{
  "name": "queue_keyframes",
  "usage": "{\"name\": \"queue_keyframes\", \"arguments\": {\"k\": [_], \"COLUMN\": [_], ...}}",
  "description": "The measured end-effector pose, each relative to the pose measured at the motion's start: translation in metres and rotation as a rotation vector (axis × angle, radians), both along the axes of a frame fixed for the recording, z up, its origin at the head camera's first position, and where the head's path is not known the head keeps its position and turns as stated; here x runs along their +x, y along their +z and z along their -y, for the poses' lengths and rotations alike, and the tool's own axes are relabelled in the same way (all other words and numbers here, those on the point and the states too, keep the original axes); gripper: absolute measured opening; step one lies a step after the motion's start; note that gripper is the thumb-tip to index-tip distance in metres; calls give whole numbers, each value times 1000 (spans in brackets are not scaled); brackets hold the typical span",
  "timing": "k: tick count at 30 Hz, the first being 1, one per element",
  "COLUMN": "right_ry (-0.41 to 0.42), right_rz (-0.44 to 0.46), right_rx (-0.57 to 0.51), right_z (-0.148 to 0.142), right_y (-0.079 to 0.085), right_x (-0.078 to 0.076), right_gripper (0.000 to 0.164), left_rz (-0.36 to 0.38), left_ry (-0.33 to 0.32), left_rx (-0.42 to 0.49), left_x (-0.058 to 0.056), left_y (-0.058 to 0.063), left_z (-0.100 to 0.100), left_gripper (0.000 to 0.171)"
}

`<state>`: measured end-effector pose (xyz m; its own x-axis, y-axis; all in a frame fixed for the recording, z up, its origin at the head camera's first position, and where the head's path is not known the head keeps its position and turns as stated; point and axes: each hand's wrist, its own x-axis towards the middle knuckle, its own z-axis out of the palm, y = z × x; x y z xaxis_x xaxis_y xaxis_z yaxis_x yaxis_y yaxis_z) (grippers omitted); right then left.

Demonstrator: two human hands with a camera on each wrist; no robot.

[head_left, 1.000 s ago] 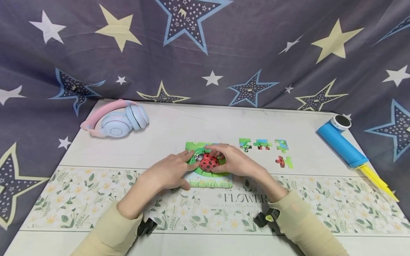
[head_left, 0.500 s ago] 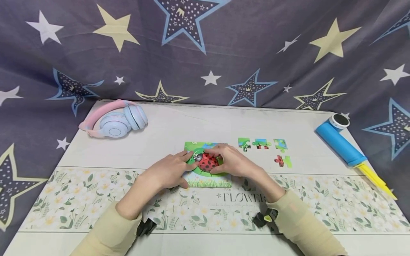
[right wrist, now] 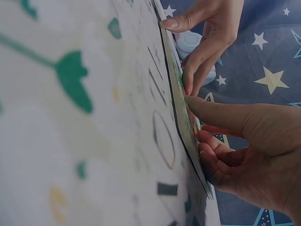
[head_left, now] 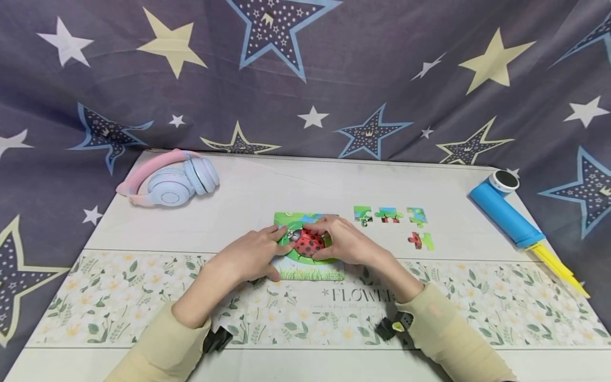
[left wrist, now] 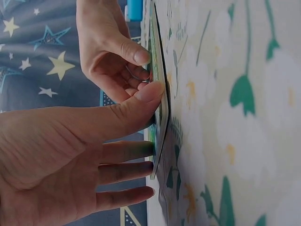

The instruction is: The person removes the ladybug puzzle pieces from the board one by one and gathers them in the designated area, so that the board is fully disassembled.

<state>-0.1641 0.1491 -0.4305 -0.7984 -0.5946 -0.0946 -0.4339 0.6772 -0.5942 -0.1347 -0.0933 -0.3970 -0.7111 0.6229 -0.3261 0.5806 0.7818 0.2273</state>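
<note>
A ladybird jigsaw puzzle (head_left: 309, 273) lies flat in front of me in the head view, its red, black-spotted ladybird in the middle. From the left, my left hand (head_left: 252, 254) rests on it with extended fingers. Its thumb reaches the front left corner, and its index finger touches by the ladybird's head. My right hand (head_left: 350, 241) comes from the right with bent fingers. Thumb and index fingertips stand apart on the ladybird's right half; I cannot tell whether they pinch a piece. In the right wrist view the right thumb (right wrist: 216, 113) touches the puzzle's surface.
Several loose jigsaw pieces (head_left: 389, 215) lie right of the puzzle, some with red ladybird parts. Pink and blue headphones (head_left: 172, 183) sit back left. A blue cylinder (head_left: 506, 215) with a yellow end lies at the right edge. Dark star-patterned cloth (head_left: 305, 95) hangs behind.
The whole head view has shifted slightly left. Both hands keep nearly the same places on the puzzle, and the loose pieces have not moved.
</note>
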Motion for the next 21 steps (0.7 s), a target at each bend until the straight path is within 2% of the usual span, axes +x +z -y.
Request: {"name": "queue_keyframes", "arguments": {"k": [13, 21], "right_ry": [-2, -5], "right_rz": [29, 14], "right_rx": [-9, -29], "right_z": [2, 2], "right_y": [1, 0], "right_x": [3, 3], "right_gripper": [71, 68], "left_rz": [10, 13], "left_ry": [10, 16], "left_rx": [0, 5], "left_x": [0, 0], "left_y": [-2, -3], "left_z": [0, 0], "left_gripper": [73, 71]}}
